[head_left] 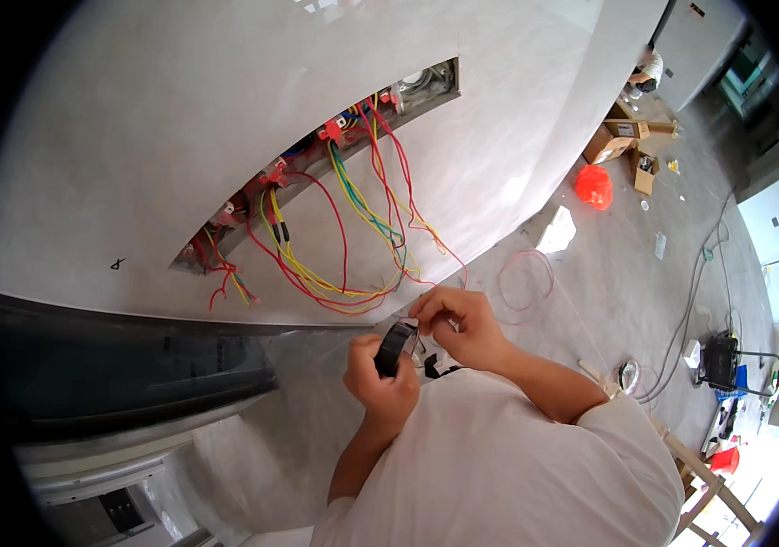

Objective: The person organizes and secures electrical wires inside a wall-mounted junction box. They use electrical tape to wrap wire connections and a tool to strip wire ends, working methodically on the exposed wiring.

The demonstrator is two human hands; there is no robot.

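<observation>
One black tape roll (396,347) in left hand (380,378); right hand (462,324) apparently pinching tape end.

Two open brown cardboard boxes (615,139) stand on the grey floor at the upper right of the frame, a smaller open brown carton (645,171) just beside them. A crumpled orange-red plastic bag (594,186) lies near them, lower left.

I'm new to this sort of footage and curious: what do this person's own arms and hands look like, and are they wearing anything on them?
Both hands, left hand and right hand, are bare: no gloves, and no rings or watch that I can make out. The forearms are uncovered too. The person wears a white short-sleeved shirt, whose sleeves end about the elbows.
</observation>
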